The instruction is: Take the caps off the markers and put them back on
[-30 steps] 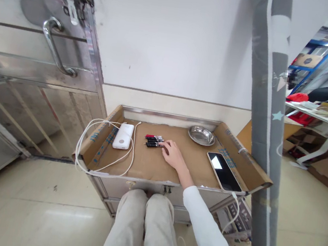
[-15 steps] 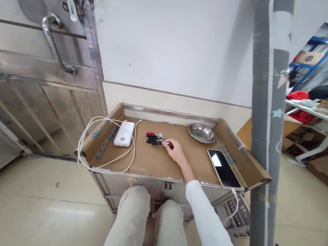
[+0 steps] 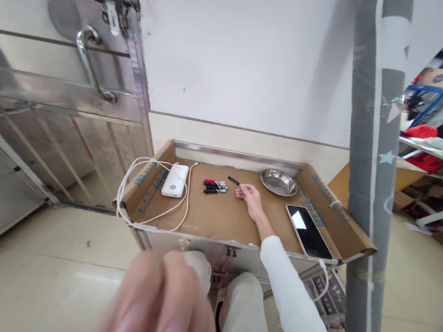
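Note:
My right hand (image 3: pixel 250 199) reaches over a cardboard-lined metal tray (image 3: pixel 341 228) and pinches a small black stick (image 3: pixel 233 180) lifted just above the cardboard. To its left, a short row of small black and red sticks (image 3: pixel 214 187) lies on the cardboard. My left hand (image 3: pixel 160 312) is very close to the camera at the bottom, large and blurred, its fingers side by side; nothing shows in it.
A white power bank (image 3: pixel 174 180) with a looping white cable (image 3: pixel 132 202) lies at the tray's left. A steel dish (image 3: pixel 279 183) and a phone (image 3: pixel 309 232) lie to the right. A steel door (image 3: pixel 55 52) stands left, a grey padded post (image 3: pixel 368 154) right.
My right hand picked one black stick out of the row and drew it up and to the right. My left hand rose into view close to the camera.

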`<state>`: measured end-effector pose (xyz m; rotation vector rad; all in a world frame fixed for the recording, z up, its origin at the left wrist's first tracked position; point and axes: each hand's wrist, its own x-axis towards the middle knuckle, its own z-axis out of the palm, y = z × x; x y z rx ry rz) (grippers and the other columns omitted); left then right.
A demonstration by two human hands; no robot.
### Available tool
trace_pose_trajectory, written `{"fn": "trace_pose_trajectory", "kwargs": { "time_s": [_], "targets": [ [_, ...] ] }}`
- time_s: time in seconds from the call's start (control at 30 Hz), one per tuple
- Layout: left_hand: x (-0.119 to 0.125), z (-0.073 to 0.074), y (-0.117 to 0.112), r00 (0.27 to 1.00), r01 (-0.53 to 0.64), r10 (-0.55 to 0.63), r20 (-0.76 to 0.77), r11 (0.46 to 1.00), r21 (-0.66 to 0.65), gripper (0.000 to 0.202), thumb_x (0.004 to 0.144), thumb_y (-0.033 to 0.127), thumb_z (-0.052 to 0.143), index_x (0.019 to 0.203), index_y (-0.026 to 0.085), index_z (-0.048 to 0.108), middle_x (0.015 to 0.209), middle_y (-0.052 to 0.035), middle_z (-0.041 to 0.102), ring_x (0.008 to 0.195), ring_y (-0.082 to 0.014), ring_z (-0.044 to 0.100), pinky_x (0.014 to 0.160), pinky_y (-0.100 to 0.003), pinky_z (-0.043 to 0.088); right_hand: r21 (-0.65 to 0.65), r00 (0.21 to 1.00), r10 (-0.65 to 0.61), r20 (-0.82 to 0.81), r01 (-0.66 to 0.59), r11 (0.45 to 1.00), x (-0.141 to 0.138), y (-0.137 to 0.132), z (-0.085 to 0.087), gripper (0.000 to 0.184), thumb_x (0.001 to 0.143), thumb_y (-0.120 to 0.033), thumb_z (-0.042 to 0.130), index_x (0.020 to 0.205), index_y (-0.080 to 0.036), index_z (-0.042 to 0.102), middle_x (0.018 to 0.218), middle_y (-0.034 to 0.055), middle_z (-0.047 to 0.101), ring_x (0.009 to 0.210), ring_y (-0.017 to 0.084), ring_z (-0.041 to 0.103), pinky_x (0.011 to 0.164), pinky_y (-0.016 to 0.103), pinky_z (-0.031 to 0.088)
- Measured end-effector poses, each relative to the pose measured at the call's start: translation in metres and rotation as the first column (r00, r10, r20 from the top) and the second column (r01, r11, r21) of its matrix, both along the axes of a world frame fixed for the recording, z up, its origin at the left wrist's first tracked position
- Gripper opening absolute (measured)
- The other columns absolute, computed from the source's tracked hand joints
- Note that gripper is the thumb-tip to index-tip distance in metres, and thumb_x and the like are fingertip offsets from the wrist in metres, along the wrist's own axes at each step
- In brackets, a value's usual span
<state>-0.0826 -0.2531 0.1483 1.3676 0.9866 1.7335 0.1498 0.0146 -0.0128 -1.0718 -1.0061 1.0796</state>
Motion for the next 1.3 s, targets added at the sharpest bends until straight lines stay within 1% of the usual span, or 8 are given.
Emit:
{"fn": "trace_pose_trajectory", "kwargs": {
  "time_s": [0.1,0.27,0.5,0.7,0.8,0.9,1.0,1.3],
  "targets": [
    [0.01,0.011,0.004,0.96,0.176,-0.142,0.24,0.976,-0.127,0.011,0.08,0.04,0.056,0.082,0.035,0.066,0.074,-0.0078,0.06,0.064,-0.02,0.056,0.05,-0.037,0.049,-0.01,0.989,0.044,-0.142,-0.046,0.999,0.002,0.009,0.001,0.024,0.071,-0.037,0.071,0.078,-0.018,0.058,0.073,0.0045,0.069,0.07,0.015,0.067,0.074,0.032,0.054],
    [0.034,0.025,0.015,0.695,0.455,-0.159,0.701,0.853,-0.257,0.014,0.078,0.033,0.062,0.08,0.02,0.059,0.072,-0.003,0.051,0.06,-0.0109,0.049,0.055,-0.025,0.047,-0.012,0.965,0.111,-0.237,-0.117,0.993,0.004,0.021,-0.001,0.02,0.068,-0.031,0.075,0.077,-0.019,0.062,0.078,0.0036,0.071,0.08,0.017,0.069,0.086,0.032,0.053],
    [0.058,0.004,0.039,0.611,0.548,-0.213,0.763,0.809,-0.213,0.028,0.065,0.03,0.079,0.083,0.018,0.06,0.067,0.0031,0.047,0.055,-0.0044,0.043,0.052,-0.016,0.039,-0.011,0.923,0.209,-0.323,-0.224,0.974,0.01,0.022,0.001,0.018,0.065,-0.026,0.076,0.078,-0.018,0.066,0.085,0.003,0.072,0.087,0.018,0.069,0.096,0.033,0.049],
    [0.08,-0.047,0.061,0.664,0.699,-0.521,0.536,0.688,-0.197,0.034,0.071,0.047,0.072,0.076,0.014,0.065,0.059,0.0016,0.05,0.051,-0.0054,0.043,0.051,-0.019,0.036,-0.013,0.894,0.278,-0.352,-0.301,0.953,0.014,0.027,0.005,0.016,0.066,-0.022,0.074,0.08,-0.019,0.066,0.088,0.0034,0.071,0.092,0.019,0.067,0.098,0.034,0.048],
    [0.088,-0.075,0.102,0.783,0.622,-0.566,0.259,0.728,-0.289,0.036,0.085,0.048,0.055,0.089,0.013,0.066,0.061,-0.0005,0.054,0.056,-0.0084,0.048,0.059,-0.022,0.041,-0.028,0.883,0.272,-0.383,-0.305,0.952,0.015,0.031,0.005,0.012,0.068,-0.02,0.07,0.08,-0.019,0.066,0.089,0.0032,0.072,0.093,0.018,0.067,0.097,0.033,0.05],
    [0.094,-0.103,0.169,0.959,0.278,-0.28,0.035,0.921,-0.272,0.033,0.086,0.044,0.053,0.103,0.016,0.06,0.085,-0.0042,0.061,0.072,-0.0114,0.055,0.069,-0.025,0.045,-0.061,0.877,0.25,-0.41,-0.3,0.952,0.017,0.034,0.004,0.009,0.07,-0.018,0.067,0.079,-0.019,0.066,0.085,0.003,0.072,0.089,0.017,0.067,0.096,0.032,0.05],
    [0.1,-0.126,0.237,0.985,-0.022,-0.027,-0.17,0.96,-0.28,0.036,0.086,0.034,0.055,0.117,0.017,0.05,0.117,-0.012,0.055,0.096,-0.0165,0.057,0.086,-0.031,0.046,-0.06,0.88,0.231,-0.415,-0.28,0.958,0.016,0.035,0.005,0.008,0.07,-0.015,0.066,0.077,-0.018,0.067,0.082,0.0029,0.072,0.084,0.016,0.068,0.094,0.031,0.051],
    [0.113,-0.14,0.303,0.932,0.06,-0.034,-0.361,0.996,0.062,0.027,0.09,0.029,0.048,0.115,0.018,0.051,0.098,-0.007,0.064,0.084,-0.0157,0.062,0.081,-0.032,0.05,-0.052,0.869,0.233,-0.437,-0.283,0.958,0.018,0.034,0.014,0.013,0.071,-0.01,0.059,0.076,-0.018,0.068,0.081,0.0017,0.072,0.08,0.013,0.067,0.087,0.027,0.053]
  ]
}}
